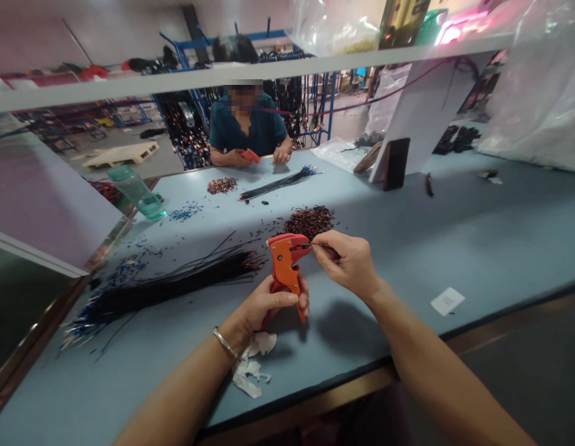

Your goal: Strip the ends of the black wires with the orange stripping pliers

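My left hand [273, 301] is wrapped round the handles of an orange and red wire stripper [283, 263], held upright above the table. In a pinch, my right hand [345, 260] holds a thin dark wire [314, 244] at the tool's jaws. How deep the wire's tip sits in the jaws is hidden. Just behind the tool lies a heap of small dark and copper-coloured pieces [310, 221]. To the left, a long bundle of black wires [171, 286] rests on the table, with blue and white ends at its far left.
Opposite sits a co-worker [245, 127] holding a red tool, near a smaller wire bundle [278, 184] and a copper-coloured heap [222, 185]. A green bottle [138, 195], a dark phone [397, 163], crumpled tissue [252, 368] and a white label [447, 301] are on the table. A shelf board [315, 64] crosses above.
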`<state>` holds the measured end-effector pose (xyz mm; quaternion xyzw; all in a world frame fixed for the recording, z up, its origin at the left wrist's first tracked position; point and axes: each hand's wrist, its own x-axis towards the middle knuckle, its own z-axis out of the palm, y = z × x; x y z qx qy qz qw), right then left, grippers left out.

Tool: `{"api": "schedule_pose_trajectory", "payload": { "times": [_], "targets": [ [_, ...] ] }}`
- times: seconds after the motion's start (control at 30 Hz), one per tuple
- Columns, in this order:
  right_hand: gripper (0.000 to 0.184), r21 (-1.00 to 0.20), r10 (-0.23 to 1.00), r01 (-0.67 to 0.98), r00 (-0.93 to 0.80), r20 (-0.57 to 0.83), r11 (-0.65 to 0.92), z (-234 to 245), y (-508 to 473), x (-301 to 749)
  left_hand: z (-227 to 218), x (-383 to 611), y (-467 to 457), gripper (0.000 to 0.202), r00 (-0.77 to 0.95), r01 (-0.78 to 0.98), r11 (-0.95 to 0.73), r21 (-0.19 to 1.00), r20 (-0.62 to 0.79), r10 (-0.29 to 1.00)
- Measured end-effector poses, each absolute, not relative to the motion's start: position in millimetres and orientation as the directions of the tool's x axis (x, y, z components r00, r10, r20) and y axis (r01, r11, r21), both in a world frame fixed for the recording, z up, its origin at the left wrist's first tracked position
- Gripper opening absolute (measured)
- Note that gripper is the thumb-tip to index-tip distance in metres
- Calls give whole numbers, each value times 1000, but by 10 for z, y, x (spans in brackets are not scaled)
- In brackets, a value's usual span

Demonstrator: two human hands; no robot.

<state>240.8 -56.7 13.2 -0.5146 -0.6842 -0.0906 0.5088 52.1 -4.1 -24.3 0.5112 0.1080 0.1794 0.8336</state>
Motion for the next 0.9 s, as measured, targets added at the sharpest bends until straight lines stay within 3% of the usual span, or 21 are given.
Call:
{"api": "schedule_pose_trajectory", "payload": {
  "times": [0.23,0.4,0.63,0.9],
  "targets": [
    [14,-370,607,797,5,795,478,162,-577,2414,-236,511,-35,33,919,-165,390,906,-2,394],
    [13,-417,609,779,57,791,468,183,-606,2424,-239,498,-32,31,922,-176,378,909,17,388],
    [13,-348,581,778,-27,813,523,165,-586,2448,-228,497,-29,30,923,-169,364,916,18,383],
    [14,-352,596,810,4,803,469,191,-602,2446,-197,506,-35,31,914,-169,363,916,8,405]
  ]
}}
